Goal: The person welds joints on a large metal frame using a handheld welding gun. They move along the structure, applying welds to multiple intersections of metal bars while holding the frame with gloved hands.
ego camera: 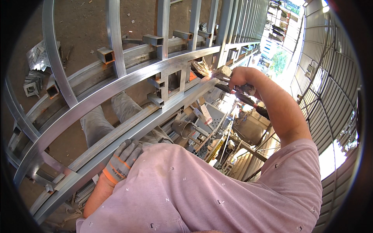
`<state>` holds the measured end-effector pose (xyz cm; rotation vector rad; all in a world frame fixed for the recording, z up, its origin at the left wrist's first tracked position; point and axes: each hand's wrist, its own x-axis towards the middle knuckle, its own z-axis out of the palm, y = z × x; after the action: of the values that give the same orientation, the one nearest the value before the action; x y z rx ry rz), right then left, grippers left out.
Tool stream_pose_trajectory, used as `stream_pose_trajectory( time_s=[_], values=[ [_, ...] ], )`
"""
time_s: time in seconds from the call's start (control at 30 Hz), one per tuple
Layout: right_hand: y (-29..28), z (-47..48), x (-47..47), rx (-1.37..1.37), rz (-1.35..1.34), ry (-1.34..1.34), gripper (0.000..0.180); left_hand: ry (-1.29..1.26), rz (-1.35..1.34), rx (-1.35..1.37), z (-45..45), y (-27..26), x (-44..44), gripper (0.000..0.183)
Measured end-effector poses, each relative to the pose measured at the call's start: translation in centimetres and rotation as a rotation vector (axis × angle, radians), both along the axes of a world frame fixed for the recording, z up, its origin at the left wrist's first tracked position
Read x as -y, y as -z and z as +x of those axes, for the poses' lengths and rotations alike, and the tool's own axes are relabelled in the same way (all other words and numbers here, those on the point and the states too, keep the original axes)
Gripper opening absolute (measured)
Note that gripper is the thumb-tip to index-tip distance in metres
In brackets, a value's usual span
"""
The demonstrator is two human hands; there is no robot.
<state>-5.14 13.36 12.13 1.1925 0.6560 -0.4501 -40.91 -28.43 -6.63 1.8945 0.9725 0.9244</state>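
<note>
My right hand [242,76] is closed around a dusty, blocky welding tool [223,72], its exact type unclear. A bright point with flying sparks [205,70] glows at the tool's tip, by the far part of a straight steel tube rail [174,106]. My left hand [123,161], in a grey glove with an orange cuff, lies along the near side of that rail, against my shirt. Its palm is hidden. Beyond the rail runs a curved steel tube [140,77], with a small flat-bar frame [182,77] between the two.
Upright tubes [113,38] and short tube stubs [153,40] stick out from the frame. My legs [97,126] stand between its rails. Metal plates [42,55] lie on the ground at left. A metal bucket [182,128] and scrap sit below right. Dark cable [247,100] hangs beneath my right hand.
</note>
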Motion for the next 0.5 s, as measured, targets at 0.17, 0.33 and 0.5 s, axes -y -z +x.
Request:
stream_pose_trajectory(
  time_s=[0.17, 0.33, 0.5],
  values=[
    [-0.12, 0.16, 0.04, 0.022, 0.042, 0.031, 0.02, 0.029, -0.005, 0.006, -0.33, -0.09, -0.09, 0.036],
    [-0.3, 0.53, 0.05, 0.044, 0.077, 0.06, 0.02, 0.026, -0.016, 0.019, -0.29, -0.19, -0.28, 0.036],
    [-0.45, 0.51, 0.12, 0.04, 0.064, 0.022, 0.02, 0.014, -0.001, 0.024, -0.06, -0.09, -0.29, 0.035]
  ],
)
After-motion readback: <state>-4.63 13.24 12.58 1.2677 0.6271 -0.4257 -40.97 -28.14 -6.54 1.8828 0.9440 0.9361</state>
